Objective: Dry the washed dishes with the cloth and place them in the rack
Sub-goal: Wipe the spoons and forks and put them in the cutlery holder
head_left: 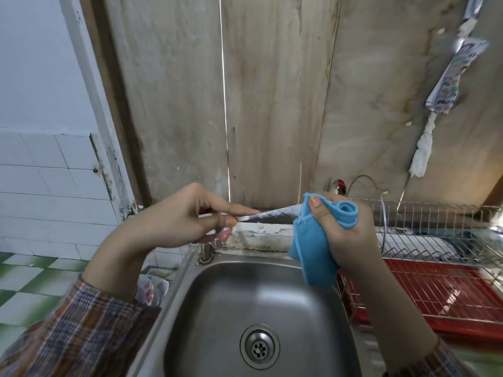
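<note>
Above the steel sink (217,270), my left hand (174,221) grips the handle of a knife (272,214); its grey blade points right. My right hand (343,229) holds a blue cloth (313,248) bunched around the blade's far end, hiding the tip. The wire dish rack (435,229) stands at the right on a red tray (449,295). In the rack's back left corner stand a spoon (339,186) and a fork. A round wire loop rises from the rack.
The sink basin has a round drain (260,346) at its middle and a tap base (206,250) at its back left. A stained wall is behind. White tiles and a green checked floor lie to the left. Packets hang on the wall at upper right.
</note>
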Demonstrator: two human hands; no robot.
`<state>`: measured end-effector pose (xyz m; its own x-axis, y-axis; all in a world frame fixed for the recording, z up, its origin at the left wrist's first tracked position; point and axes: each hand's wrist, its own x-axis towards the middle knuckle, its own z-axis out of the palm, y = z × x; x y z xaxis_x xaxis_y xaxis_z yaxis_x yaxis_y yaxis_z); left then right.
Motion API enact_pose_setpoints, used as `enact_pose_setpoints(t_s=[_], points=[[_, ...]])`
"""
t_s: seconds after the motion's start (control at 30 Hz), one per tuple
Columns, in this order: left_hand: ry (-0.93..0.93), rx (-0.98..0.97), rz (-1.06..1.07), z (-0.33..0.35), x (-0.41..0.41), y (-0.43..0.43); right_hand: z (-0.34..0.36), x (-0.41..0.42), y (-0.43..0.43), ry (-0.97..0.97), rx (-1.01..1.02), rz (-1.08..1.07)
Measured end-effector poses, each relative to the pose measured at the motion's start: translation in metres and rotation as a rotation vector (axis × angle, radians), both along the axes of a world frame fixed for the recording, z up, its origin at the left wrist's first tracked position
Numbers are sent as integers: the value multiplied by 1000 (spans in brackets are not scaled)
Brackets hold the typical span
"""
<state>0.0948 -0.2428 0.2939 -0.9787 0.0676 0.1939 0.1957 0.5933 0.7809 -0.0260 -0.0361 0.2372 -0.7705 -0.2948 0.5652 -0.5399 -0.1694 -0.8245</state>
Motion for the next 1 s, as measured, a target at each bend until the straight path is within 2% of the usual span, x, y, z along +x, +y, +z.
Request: enact_pose_setpoints(t_s=[0.13, 0.23, 0.33, 0.43, 0.53, 0.63, 0.73, 0.8, 0.9, 1.0], points=[[129, 20, 192, 6, -16, -9, -6, -10, 16, 56, 235, 48], [262, 193, 339, 6, -36, -6, -14, -16, 26, 185, 472, 83], [388, 380, 395, -1, -60, -2, -24, -25, 34, 347, 665, 2], [481, 527, 479, -16, -88, 8, -25, -29, 43, 370, 545, -107], [487, 597, 492, -29, -115, 27, -24, -38, 52, 380, 395, -294], [500, 600, 445, -37, -140, 47, -28, -52, 59, 452, 266, -571], [530, 539, 393, -41, -162, 66, -29, -70, 63, 521, 286, -839], [525, 541, 370, -44, -178, 76, -26, -80, 64, 450, 408, -917], [484, 516, 327, -47, -203, 89, -26, -97, 65, 227, 624, -832], [419, 450, 277, -50, -227, 97, -36, -108, 65, 102, 657, -734]])
